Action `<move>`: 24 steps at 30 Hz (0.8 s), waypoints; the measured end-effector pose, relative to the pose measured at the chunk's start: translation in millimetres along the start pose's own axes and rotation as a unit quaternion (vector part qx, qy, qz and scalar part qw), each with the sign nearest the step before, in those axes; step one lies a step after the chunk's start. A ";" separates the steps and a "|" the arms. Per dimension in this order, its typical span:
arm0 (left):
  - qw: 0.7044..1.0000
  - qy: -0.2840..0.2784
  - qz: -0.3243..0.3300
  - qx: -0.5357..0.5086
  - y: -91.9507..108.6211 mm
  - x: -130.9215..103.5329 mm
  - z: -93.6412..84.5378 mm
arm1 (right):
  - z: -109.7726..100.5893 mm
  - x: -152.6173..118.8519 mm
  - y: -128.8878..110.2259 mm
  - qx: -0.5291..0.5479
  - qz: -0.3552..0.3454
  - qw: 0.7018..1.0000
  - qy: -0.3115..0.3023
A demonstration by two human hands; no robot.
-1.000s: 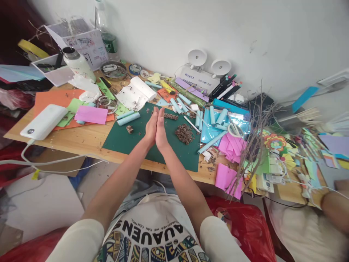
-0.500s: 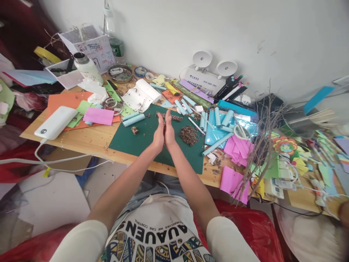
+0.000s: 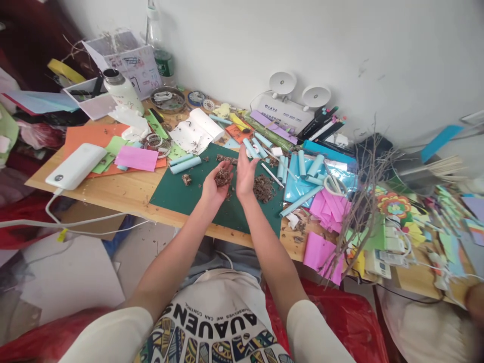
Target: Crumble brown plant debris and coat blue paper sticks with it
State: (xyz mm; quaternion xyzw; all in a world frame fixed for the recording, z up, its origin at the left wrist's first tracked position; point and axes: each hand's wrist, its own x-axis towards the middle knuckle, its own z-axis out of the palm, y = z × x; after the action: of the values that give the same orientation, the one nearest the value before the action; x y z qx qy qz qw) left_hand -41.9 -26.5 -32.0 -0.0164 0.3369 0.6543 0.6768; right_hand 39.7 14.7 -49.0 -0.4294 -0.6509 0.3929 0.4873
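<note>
My left hand (image 3: 212, 191) is turned palm up, fingers curled a little, cupping a clump of dry brown plant bits (image 3: 223, 177). Just to its right stands my right hand (image 3: 245, 177), flat and on edge, its thumb spread, holding nothing. Both are above a dark green mat (image 3: 177, 197). A loose pile of the same brown bits (image 3: 264, 188) lies to the right of my right hand. Behind my hands is a brown, crumb-covered roll (image 3: 226, 159), partly hidden. A small brown lump (image 3: 186, 179) sits on the mat's left side.
Light blue paper tubes (image 3: 186, 165) lie on the mat's left, with several more at the right. Bare twigs (image 3: 365, 217) stick out over the right edge. A white power bank (image 3: 76, 166), bottle (image 3: 123, 92) and scissors (image 3: 335, 185) surround the work area.
My palms were pressed together; now they are apart. The left hand has turned palm up, showing the brown clump, and the right hand has shifted slightly right.
</note>
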 end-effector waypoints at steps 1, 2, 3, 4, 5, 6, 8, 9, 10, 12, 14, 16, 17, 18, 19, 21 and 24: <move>1.000 -0.012 -0.009 -0.001 0.9 0.1 -1.6 | -3.9 0.6 -2.1 -0.008 -0.003 1.000 0.008; 1.000 -0.021 -0.016 0.009 0.9 -1.1 -3.0 | -6.6 1.1 -4.8 -0.019 -0.006 1.000 0.011; 0.999 -0.021 -0.017 0.025 0.0 -3.2 -3.7 | -7.5 1.2 -8.2 -0.036 -0.011 0.999 0.001; 0.999 -0.014 -0.013 0.044 -1.6 -5.5 -3.6 | -6.5 0.6 -12.2 -0.063 -0.022 0.997 -0.025; 0.998 -0.001 -0.003 0.064 -3.3 -7.7 -2.7 | -3.7 -0.8 -16.9 -0.087 -0.031 0.994 -0.055; 0.996 0.016 0.012 0.084 -4.9 -9.4 -0.9 | 0.6 -3.0 -22.4 -0.100 -0.031 0.991 -0.079; 0.990 0.035 0.055 0.121 -6.1 -10.6 5.0 | 10.8 -7.6 -35.5 -0.092 -0.015 0.991 -0.097; 0.988 0.028 0.073 0.137 -5.6 -10.4 8.5 | 15.4 -8.9 -42.7 -0.078 -0.009 0.993 -0.093; 0.986 0.010 0.082 0.147 -4.5 -10.2 12.1 | 18.9 -8.6 -49.7 -0.061 -0.006 0.995 -0.084; 0.985 -0.046 0.077 0.151 -1.5 -10.8 18.4 | 21.1 -3.5 -60.0 -0.052 -0.021 0.995 -0.079; 0.984 -0.096 0.051 0.141 1.9 -13.4 22.1 | 18.3 3.9 -62.2 -0.059 -0.018 0.994 -0.088; 0.981 -0.129 0.037 0.143 5.7 -15.7 22.5 | 14.9 6.4 -57.0 -0.059 0.002 0.993 -0.101; 0.979 -0.137 0.039 0.147 7.7 -15.8 21.5 | 14.6 4.3 -53.5 -0.056 0.011 0.993 -0.105; 0.978 -0.140 0.047 0.149 9.5 -14.9 19.8 | 15.6 0.1 -50.4 -0.051 0.017 0.993 -0.108; 0.977 -0.141 0.057 0.151 11.0 -13.3 17.9 | 17.7 -5.3 -48.5 -0.045 0.017 0.993 -0.108; 0.975 -0.136 0.082 0.156 11.8 -9.8 13.9 | 23.0 -15.3 -49.0 -0.039 -0.004 0.993 -0.108; 0.972 -0.132 0.093 0.170 8.4 -12.2 11.2 | 24.2 -16.7 -54.7 -0.037 -0.028 0.996 -0.071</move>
State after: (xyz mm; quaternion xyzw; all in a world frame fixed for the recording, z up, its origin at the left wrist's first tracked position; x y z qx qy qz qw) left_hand -43.5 -30.9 -14.0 0.2168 0.3503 0.6441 0.6445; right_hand 9.1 -21.0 -8.3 -0.3995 -0.7097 0.3848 0.4343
